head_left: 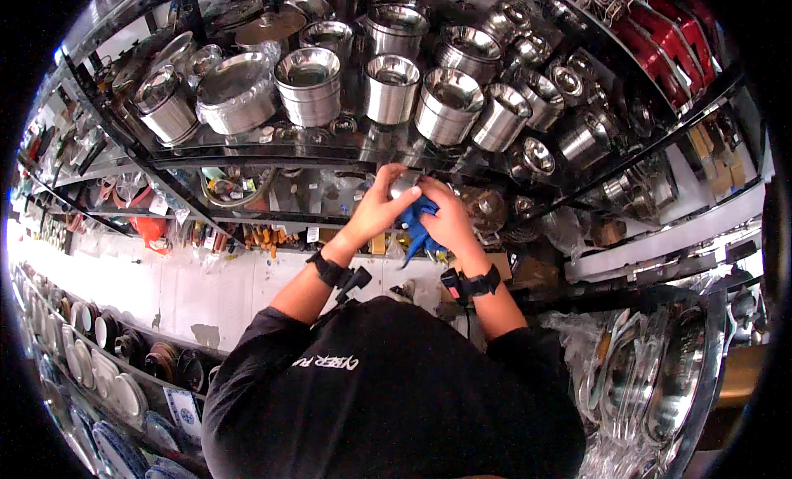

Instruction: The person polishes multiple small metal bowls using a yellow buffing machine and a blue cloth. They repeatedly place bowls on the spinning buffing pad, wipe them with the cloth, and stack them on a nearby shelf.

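In front of the shelf, my left hand (381,205) is closed around a small round shiny metal dish (403,184), perhaps a bowl or a lid. My right hand (446,218) grips a blue cloth (419,221) and presses it against the dish from the right side. A loose end of the cloth hangs below the fingers. Much of the dish is hidden by the fingers, so its full shape does not show. Each wrist wears a black strap with a small device.
Steel canisters (391,93) in stacks crowd the shelf just beyond my hands, beside a plastic-wrapped pot (238,98). A black shelf edge (272,159) runs close to my fingers. Plates (106,372) stand in racks at lower left; wrapped steel trays (635,372) are on the right.
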{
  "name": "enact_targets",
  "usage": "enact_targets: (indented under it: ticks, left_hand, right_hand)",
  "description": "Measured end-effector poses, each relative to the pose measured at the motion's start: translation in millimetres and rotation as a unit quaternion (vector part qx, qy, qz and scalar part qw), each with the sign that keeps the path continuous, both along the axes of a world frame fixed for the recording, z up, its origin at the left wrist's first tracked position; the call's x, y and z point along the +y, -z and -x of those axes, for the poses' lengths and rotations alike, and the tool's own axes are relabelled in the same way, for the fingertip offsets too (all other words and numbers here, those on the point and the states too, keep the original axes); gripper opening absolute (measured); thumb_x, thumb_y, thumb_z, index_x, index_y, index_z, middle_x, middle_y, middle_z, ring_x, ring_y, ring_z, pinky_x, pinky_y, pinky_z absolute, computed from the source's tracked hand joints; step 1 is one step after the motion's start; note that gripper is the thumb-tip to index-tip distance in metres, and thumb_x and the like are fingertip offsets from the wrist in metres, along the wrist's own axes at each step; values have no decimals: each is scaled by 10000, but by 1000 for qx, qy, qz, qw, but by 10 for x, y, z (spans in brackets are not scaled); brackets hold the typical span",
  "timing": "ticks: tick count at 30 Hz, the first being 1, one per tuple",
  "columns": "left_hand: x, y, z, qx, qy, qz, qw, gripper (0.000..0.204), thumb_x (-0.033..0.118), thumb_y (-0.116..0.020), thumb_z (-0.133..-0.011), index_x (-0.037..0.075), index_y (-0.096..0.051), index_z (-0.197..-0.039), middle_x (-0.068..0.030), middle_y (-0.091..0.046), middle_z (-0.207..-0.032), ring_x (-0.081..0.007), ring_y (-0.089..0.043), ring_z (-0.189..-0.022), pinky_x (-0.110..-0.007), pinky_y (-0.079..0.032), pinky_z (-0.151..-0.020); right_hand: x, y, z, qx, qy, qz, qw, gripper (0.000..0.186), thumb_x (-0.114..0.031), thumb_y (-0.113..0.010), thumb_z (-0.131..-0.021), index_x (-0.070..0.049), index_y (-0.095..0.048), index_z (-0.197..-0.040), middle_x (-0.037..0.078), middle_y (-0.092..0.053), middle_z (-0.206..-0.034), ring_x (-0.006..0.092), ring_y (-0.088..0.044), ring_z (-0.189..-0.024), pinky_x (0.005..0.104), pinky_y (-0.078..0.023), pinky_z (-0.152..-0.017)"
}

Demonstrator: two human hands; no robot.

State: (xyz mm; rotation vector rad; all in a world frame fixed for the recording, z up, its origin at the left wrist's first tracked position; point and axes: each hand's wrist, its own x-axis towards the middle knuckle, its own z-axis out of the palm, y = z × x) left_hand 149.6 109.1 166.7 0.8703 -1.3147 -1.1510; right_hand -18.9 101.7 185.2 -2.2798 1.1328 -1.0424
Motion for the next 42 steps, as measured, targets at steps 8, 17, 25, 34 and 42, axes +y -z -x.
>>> enact_targets:
  ticks: [8,17,25,34,42]
  left_hand:
    - [42,57,-195,36,-6,54,998,539,237,-663,-858,26,-421,-1292,-108,-511,-1208,-193,-450,-1162,-325,-346,-1010]
    - [85,-97,-419,336,38,-103,935,410,307,-525,-924,67,-461,-1251,-91,-541,-1205,-203,-558,-1092,-374,-488,-908]
    - [167,-229,-317,416,101,-207,880,517,422,-416,-956,30,-505,-1281,-119,-593,-1222,-248,-575,-1119,-434,-447,-995]
    - [292,-180,-101,195,104,-206,953,306,109,-618,-898,-12,-576,-1176,-58,-663,-1026,-154,-636,-908,-321,-514,-829]
    - [267,-139,-145,195,142,-138,961,666,10,-620,-861,76,-282,-1431,-109,-573,-1213,-185,-546,-1122,-336,-422,-988]
  right_hand:
    - [106,-37,-148,16,-92,34,995,449,-38,-608,-666,-60,-646,-1114,169,-603,-1193,361,-556,-1101,419,-438,-955]
    - [446,-295,147,156,-117,66,979,462,13,-577,-652,-146,-690,-1070,60,-611,-1225,313,-566,-1047,398,-458,-923]
    - [327,-109,388,-151,72,7,986,419,26,-640,-788,6,-572,-1201,129,-603,-1207,240,-569,-1123,334,-416,-983]
    - [254,-106,340,-303,-22,-271,913,424,9,-611,-858,-41,-540,-1272,43,-617,-1172,131,-541,-1068,294,-420,-951]
    - [190,151,119,-247,-137,-278,918,378,-78,-645,-851,-54,-582,-1223,50,-608,-1209,142,-532,-1095,310,-408,-975]
